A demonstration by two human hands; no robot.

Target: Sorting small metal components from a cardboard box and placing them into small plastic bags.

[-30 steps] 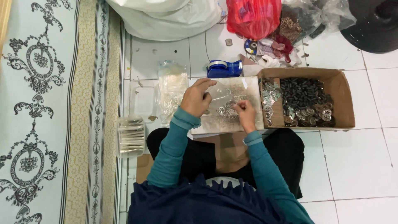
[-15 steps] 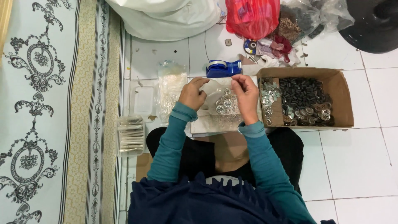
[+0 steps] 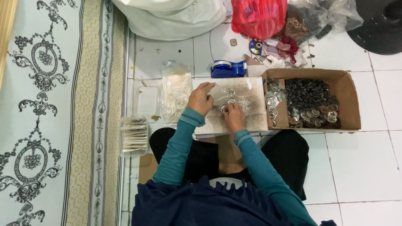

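My left hand (image 3: 201,98) holds the mouth of a small clear plastic bag (image 3: 221,93) over a white board (image 3: 255,121) on my lap. My right hand (image 3: 234,117) rests just below the bag, fingers pinched on small round metal pieces (image 3: 228,101) at the bag's opening. Tiny silvery parts (image 3: 247,103) lie scattered on the board to the right of both hands.
A cardboard box (image 3: 349,98) of dark and silvery metal parts stands to the right. A blue tape dispenser (image 3: 228,69) lies behind the board. Clear bags (image 3: 176,90) and a stack of filled packets (image 3: 133,136) lie left. A red bag (image 3: 259,16) and white sack (image 3: 171,16) sit at the back.
Half a second ago both hands were raised at the far edge of the board with the bag. Now my right hand has dropped back toward me and the left has moved slightly left.
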